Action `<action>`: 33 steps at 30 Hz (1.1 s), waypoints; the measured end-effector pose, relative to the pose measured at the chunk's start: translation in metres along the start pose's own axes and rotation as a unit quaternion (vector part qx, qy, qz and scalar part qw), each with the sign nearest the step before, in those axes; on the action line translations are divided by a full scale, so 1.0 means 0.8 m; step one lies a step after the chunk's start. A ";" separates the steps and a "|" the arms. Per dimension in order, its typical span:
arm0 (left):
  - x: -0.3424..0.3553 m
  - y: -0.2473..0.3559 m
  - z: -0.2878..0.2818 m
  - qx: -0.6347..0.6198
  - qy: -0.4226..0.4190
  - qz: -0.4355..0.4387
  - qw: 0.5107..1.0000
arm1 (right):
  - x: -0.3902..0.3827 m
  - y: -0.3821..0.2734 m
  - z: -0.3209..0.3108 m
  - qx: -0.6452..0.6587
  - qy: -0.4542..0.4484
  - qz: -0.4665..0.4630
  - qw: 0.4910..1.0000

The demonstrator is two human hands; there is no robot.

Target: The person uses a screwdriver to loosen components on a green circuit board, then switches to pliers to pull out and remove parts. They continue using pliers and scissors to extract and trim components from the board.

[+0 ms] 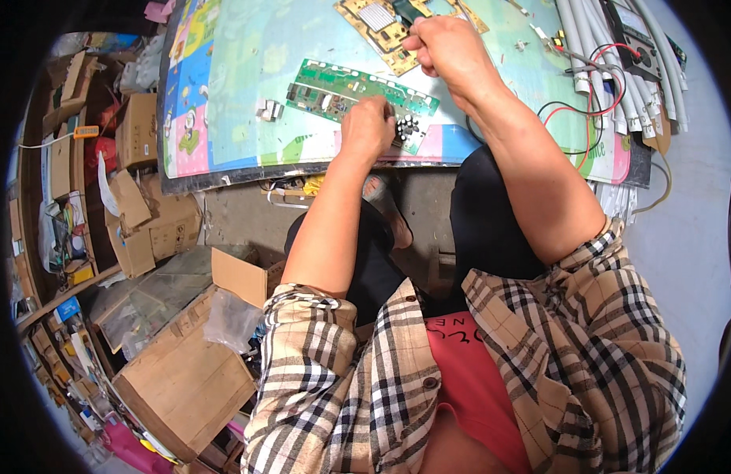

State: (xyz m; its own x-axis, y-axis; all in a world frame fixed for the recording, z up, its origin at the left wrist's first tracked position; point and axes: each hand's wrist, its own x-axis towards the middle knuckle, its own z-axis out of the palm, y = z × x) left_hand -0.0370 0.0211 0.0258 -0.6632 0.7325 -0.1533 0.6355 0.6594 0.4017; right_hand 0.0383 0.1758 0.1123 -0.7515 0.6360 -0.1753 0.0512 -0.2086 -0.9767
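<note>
Nearest: plaid shirt [318, 347], sleeves pushed up, dark trousers [485, 213] below the table edge. Low on the left, a wooden crate [184, 371] with a clear plastic bag [229, 320] at its upper corner.

Onto the table cover [243, 83]. Left hand [367, 126] sits over the lower edge of a green circuit board [322, 73], fingers bent. Fingertips hidden; cannot tell whether they close on a part or only steady the board. Just right of them, a cluster of small black-and-white round parts [410, 126]; unclear whether fixed or loose. Well left of the hand, a small metal piece [269, 109] lies apart from the board.

Further out, right hand [448, 46] is raised, fingers curled in against the thumb; nothing made out between them. Beyond it, a tan circuit board [391, 58], partly covered by a dark strip [410, 9]. Contact with that strip: cannot tell.

Far right: loose crumbs of material [522, 45], a bundle of pale tubes [610, 99], a handheld meter [634, 33] with red and black leads [620, 93]. No lead seen touching either board.

Progress, my read: mid-job. Green board carries many parts in place, attention there. Finished and remaining portions cannot be separated from this view; tan board's condition equally uncertain.
</note>
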 end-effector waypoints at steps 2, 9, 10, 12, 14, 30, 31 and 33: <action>0.003 -0.006 0.006 -0.001 0.014 0.014 1.000 | -0.002 -0.001 0.002 -0.007 -0.001 0.007 1.000; 0.009 -0.014 0.007 -0.039 0.017 0.013 0.999 | -0.003 -0.003 0.002 -0.025 -0.014 0.025 0.999; 0.010 -0.014 0.007 -0.043 0.018 0.012 0.999 | -0.003 -0.003 0.001 -0.031 -0.016 0.026 0.999; 0.010 -0.015 0.006 -0.058 0.010 -0.011 0.998 | -0.002 -0.003 0.000 -0.044 -0.019 0.028 0.998; 0.009 -0.015 0.001 -0.065 0.005 -0.033 0.997 | -0.003 -0.005 0.001 -0.047 -0.025 0.032 0.998; 0.003 -0.008 0.008 -0.049 -0.087 0.024 0.995 | -0.008 -0.010 0.007 -0.089 -0.055 0.053 0.993; 0.003 -0.007 0.006 -0.039 -0.088 0.022 0.995 | -0.008 -0.010 0.006 -0.088 -0.053 0.052 0.993; 0.003 -0.005 0.002 -0.024 -0.091 0.004 0.996 | -0.007 -0.008 0.006 -0.085 -0.051 0.048 0.994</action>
State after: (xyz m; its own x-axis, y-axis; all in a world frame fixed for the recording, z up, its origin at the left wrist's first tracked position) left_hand -0.0404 0.0203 0.0227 -0.5733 0.7588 -0.3090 0.6178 0.6481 0.4453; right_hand 0.0387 0.1698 0.1201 -0.8007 0.5381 -0.2632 0.2296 -0.1301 -0.9645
